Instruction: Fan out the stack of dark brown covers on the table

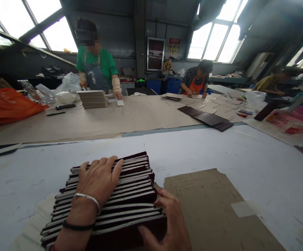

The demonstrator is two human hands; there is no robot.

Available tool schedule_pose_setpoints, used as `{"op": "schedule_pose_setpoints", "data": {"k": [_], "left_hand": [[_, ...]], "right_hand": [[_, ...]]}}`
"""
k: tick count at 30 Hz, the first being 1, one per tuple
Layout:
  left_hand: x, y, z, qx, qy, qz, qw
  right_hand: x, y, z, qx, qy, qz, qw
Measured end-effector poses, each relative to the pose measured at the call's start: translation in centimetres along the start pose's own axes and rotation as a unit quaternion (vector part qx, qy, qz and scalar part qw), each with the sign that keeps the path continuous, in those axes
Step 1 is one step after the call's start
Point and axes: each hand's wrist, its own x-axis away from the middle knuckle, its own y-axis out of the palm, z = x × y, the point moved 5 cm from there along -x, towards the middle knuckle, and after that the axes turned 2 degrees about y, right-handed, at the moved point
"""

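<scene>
A fanned row of several dark maroon book covers [130, 195] with pale edges lies on the white table [219, 153] right in front of me. My left hand [98, 179] rests flat on top of the row, fingers stretched forward, a silver bangle and a black band on the wrist. My right hand [171, 223] presses against the row's right end, the thumb on the near cover and the fingers curled at the side. A brown cardboard sheet [214, 205] lies just right of the covers.
Across the brown paper-covered table [101, 120] a person in a green top [96, 69] stands by a stack of pale boards [92, 98]. Another person in an orange apron [197, 82] works farther right. Dark sheets [211, 119], an orange bag [7, 104] and clutter line the edges.
</scene>
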Motion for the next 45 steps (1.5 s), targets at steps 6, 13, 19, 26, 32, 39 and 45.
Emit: {"op": "schedule_pose_setpoints", "data": {"k": [6, 13, 19, 26, 32, 39, 45], "left_hand": [[-0.2, 0.1, -0.1, 0.024, -0.006, -0.031, 0.999], [-0.3, 0.2, -0.3, 0.031, -0.006, -0.040, 0.999], [-0.2, 0.3, -0.4, 0.026, 0.003, -0.028, 0.999], [-0.3, 0.4, -0.4, 0.026, 0.002, -0.030, 0.999], [-0.3, 0.5, -0.4, 0.028, 0.002, -0.028, 0.999], [-0.3, 0.4, -0.4, 0.027, 0.001, -0.031, 0.999], [-0.1, 0.1, -0.1, 0.016, 0.001, -0.011, 1.000]], "right_hand": [[0.3, 0.3, 0.0, 0.009, 0.014, 0.016, 1.000], [-0.2, 0.9, 0.6, 0.033, 0.041, -0.049, 0.997], [-0.8, 0.8, 0.8, 0.040, 0.026, -0.077, 0.996], [-1.5, 0.4, 0.6, 0.052, 0.019, -0.071, 0.996], [-1.8, 0.4, 0.4, 0.019, -0.008, -0.069, 0.997], [-1.6, 0.4, 0.6, 0.005, 0.026, -0.070, 0.997], [-1.7, 1.0, 1.3, -0.039, 0.098, -0.119, 0.987]]}}
